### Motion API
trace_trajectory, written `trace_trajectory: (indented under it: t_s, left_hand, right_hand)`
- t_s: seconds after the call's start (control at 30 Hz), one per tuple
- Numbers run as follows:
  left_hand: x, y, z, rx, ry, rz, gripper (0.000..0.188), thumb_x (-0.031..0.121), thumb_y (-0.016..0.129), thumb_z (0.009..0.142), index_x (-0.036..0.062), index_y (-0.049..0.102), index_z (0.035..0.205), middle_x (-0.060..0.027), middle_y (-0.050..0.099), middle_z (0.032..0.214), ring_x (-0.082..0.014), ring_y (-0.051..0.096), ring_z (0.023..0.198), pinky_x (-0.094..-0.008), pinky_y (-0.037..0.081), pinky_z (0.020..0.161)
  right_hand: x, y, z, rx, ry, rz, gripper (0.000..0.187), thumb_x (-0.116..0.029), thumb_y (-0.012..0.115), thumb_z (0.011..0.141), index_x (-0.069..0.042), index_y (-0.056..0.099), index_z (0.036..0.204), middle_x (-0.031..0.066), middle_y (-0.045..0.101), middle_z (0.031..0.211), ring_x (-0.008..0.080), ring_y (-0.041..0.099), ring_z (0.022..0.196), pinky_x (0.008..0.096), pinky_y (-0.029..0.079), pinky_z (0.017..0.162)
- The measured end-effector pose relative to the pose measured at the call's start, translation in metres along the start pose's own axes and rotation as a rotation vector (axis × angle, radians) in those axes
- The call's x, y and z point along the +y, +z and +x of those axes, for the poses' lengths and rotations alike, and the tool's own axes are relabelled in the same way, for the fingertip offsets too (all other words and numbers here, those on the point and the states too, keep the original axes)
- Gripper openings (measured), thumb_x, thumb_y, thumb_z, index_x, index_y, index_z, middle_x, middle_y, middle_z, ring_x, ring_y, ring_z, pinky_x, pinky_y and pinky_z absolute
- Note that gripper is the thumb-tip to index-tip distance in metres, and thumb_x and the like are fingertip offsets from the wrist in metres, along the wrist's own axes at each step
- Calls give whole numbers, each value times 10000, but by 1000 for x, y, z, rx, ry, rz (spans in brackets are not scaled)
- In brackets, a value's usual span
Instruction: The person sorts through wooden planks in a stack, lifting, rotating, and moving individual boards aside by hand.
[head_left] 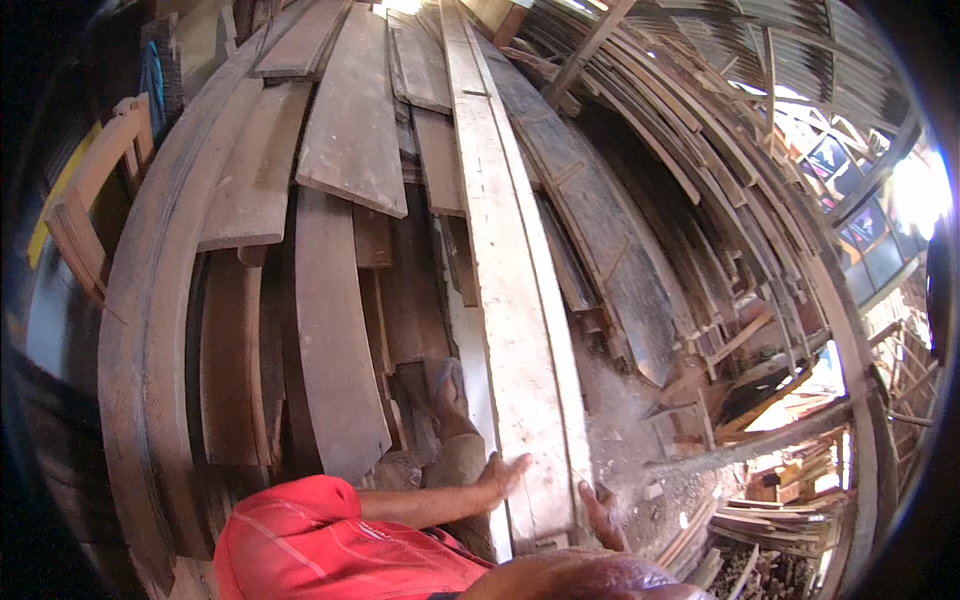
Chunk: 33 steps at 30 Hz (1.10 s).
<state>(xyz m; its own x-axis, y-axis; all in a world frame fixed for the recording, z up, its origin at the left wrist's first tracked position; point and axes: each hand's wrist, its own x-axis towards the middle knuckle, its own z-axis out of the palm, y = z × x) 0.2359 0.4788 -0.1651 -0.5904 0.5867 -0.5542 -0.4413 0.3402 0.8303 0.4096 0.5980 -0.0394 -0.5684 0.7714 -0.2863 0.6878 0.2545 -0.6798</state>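
A long pale wooden plank (520, 330) runs from the far top middle down to my body, with a dark lengthwise line near its right edge. My left hand (500, 480) grips its left edge near the close end, thumb over the top face. At the right edge is my right hand (604, 513), fingers curled against the wood; its lower part is hidden. My left forearm comes out of a red sleeve (290, 520). My foot (450, 385), in a sandal, stands left of the plank among other boards.
Several brown boards (350, 120) lie overlapping to the left, beside a long curved-looking beam (150, 300). A wide dark board (590, 220) and stacked timber (720, 170) are on the right. A wooden frame (100, 190) stands far left. Offcuts (770, 525) lie piled at lower right.
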Motion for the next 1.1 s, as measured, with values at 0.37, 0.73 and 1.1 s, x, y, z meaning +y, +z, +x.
trace_trajectory:
  t_s: [0.37, 0.73, 1.1]
  left_hand:
    - [16, -13, -7, -477, 179, -309, 625, 413, 567, 987, -56, 485, 1391, -161, 597, 1319, -253, 538, 1230, -358, 385, 1089]
    - [124, -46, -51, -558, -98, -142, 607, 447, 527, 992, -34, 511, 1361, -136, 613, 1309, -224, 577, 1203, -360, 468, 1003]
    - [45, -62, 12, -542, -317, -734, 856, 784, 459, 885, 126, 492, 1431, -72, 590, 1341, -234, 560, 1236, -425, 442, 1047]
  right_hand:
    - [97, -69, -116, 383, 286, 538, 750, -591, 605, 926, 37, 559, 1334, 198, 653, 1161, 290, 625, 1077, 402, 487, 946]
    - [65, 64, -125, 629, 20, 1597, 873, -660, 429, 969, 82, 412, 1429, 209, 558, 1318, 331, 511, 1247, 464, 369, 1104]
    - [107, 93, -116, 748, 366, 1293, 944, -720, 336, 951, 74, 365, 1460, 235, 467, 1431, 344, 443, 1335, 477, 330, 1163]
